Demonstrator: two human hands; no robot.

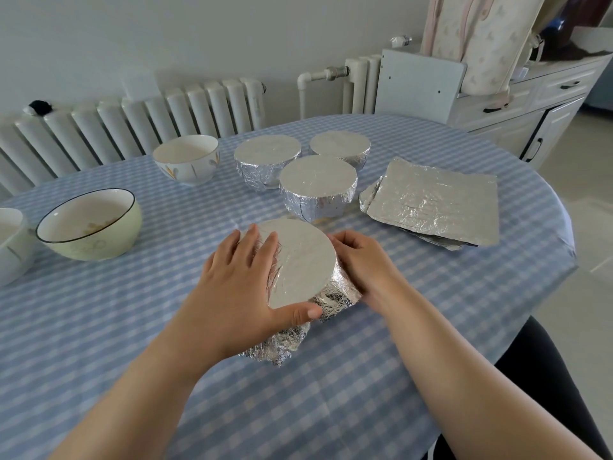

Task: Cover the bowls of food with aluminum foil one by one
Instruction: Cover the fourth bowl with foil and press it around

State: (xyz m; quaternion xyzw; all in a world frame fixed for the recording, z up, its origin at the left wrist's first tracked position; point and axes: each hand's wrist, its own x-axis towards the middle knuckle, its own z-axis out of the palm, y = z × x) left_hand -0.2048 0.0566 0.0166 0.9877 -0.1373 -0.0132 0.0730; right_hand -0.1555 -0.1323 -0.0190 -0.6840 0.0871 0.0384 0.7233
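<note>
Head view: foil-hidden bowl, contents unseen.

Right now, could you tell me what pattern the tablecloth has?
The tablecloth has a light blue and white check, seen clearly in the head view.

near bowl: foil-wrapped, tilted | three covered bowls: upright behind

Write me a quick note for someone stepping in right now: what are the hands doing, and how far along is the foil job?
Left hand and right hand press foil around the sides of the near bowl, its top already flat.
Three wrapped bowls stand behind it; the foil sheet stack lies to their right.
Left: finish crimping this one, then cover the green-tinted bowl, the white bowl and the cut-off one at the left edge.
</note>
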